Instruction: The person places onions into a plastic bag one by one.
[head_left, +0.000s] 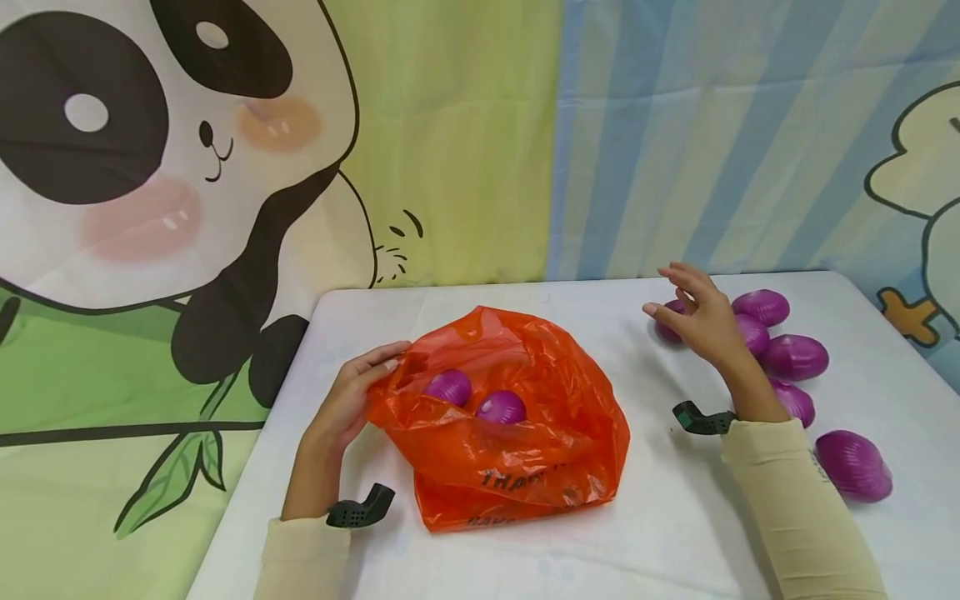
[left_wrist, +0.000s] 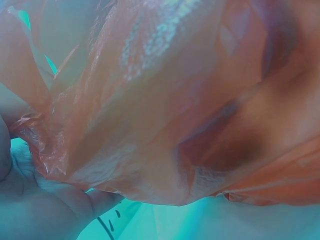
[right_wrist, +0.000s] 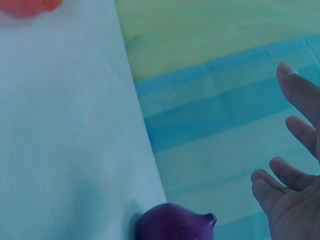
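An orange-red plastic bag (head_left: 525, 479) with dark lettering stands with its mouth open on the white table. Two purple onions (head_left: 501, 407) show inside that mouth. My left hand (head_left: 351, 400) pinches the bag's left rim between thumb and fingers; in the left wrist view, crumpled film (left_wrist: 47, 150) lies in its grasp. Over the far right of the table, my right hand (head_left: 702, 318) is raised with fingers spread and nothing in it. Just behind it, partly hidden, sits one purple onion (head_left: 666, 327); the right wrist view shows a pointed onion (right_wrist: 175, 222) below the hand.
Several more purple onions (head_left: 795, 358) lie loosely grouped at the table's right side, some partly covered by my right arm. The nearest onion (head_left: 853, 467) sits apart beside the sleeve. A printed curtain (head_left: 465, 150) hangs behind the table's back edge.
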